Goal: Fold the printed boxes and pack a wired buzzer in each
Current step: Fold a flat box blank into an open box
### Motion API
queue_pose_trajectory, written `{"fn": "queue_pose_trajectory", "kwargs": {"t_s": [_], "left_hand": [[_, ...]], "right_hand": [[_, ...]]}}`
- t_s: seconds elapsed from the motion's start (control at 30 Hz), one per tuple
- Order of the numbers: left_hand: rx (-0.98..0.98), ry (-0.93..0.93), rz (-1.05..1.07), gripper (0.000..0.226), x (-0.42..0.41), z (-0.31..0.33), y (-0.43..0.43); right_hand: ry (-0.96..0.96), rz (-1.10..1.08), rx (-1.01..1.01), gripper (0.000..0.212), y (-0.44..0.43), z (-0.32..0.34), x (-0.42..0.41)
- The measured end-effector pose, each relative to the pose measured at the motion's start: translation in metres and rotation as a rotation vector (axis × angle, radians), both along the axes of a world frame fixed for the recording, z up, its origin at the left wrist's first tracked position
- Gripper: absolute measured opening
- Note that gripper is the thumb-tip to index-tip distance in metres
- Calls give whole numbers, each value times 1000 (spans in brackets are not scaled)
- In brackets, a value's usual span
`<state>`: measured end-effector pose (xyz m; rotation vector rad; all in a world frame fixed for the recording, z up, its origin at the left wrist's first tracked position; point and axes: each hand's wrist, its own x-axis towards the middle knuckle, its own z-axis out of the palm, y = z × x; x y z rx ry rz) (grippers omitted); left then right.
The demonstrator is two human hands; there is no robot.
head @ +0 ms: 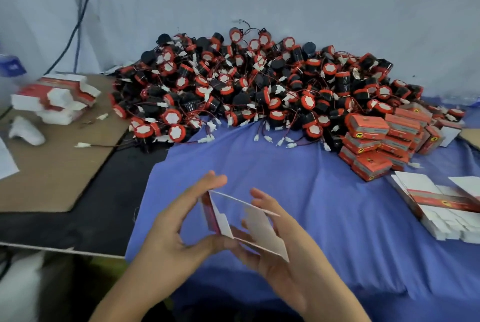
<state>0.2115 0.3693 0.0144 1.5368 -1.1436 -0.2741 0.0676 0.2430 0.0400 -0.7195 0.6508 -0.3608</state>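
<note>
Both my hands hold one printed box blank (249,225), white inside with a red printed outer face, partly spread into a sleeve above the blue cloth. My left hand (179,230) pinches its left edge between thumb and fingers. Under its right flap lies my right hand (275,249), fingers along the card. A big heap of black and red wired buzzers (259,88) with white connectors lies at the back. Folded red boxes (384,142) are stacked at the right. Flat box blanks (441,204) lie near the right edge.
A second pile of flat blanks (57,98) rests on a brown cardboard sheet (57,165) at the left. The blue cloth (259,160) covers the table's middle and right. Dark cables (78,23) hang down the wall at the back left.
</note>
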Motion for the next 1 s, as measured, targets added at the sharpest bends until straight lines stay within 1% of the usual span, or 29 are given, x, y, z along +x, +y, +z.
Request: {"fn": "queue_pose_trajectory", "kwargs": {"t_s": [0.03, 0.07, 0.1, 0.17, 0.23, 0.3, 0.37, 0.43, 0.5, 0.63, 0.73, 0.87, 0.97, 1.0], "left_hand": [[39, 2, -3, 76, 1, 1, 5], [71, 5, -8, 75, 1, 1, 9], [97, 8, -18, 74, 2, 1, 13], [135, 17, -48, 75, 3, 1, 20], [173, 23, -97, 76, 4, 0, 24], [223, 25, -158, 77, 4, 1, 27], [240, 84, -219, 76, 4, 3, 30], [226, 165, -277, 73, 2, 5, 34], [219, 199, -301, 69, -1, 5, 36], [213, 195, -289, 75, -12, 2, 34], [180, 202, -308, 79, -20, -1, 31], [85, 327, -350, 91, -22, -6, 32], [44, 408, -326, 104, -22, -8, 30], [27, 427, -321, 104, -22, -9, 30]], "right_hand": [[33, 18, -88, 24, 2, 1, -1], [74, 39, -167, 22, 2, 2, -2], [94, 60, -199, 25, 1, 2, -4], [53, 121, -161, 40, -4, 5, -9], [20, 167, -118, 50, -8, 8, -13], [22, 200, -149, 54, -11, 7, -17], [6, 255, -201, 51, -12, 5, -21], [0, 292, -263, 44, -12, 5, -25], [22, 289, -321, 38, -11, 4, -27], [133, 264, -471, 19, -7, 5, -27], [194, 244, -534, 21, -4, 5, -27], [163, 268, -489, 18, -5, 7, -29], [161, 261, -480, 31, -5, 8, -29], [170, 259, -491, 33, -4, 9, -29]]}}
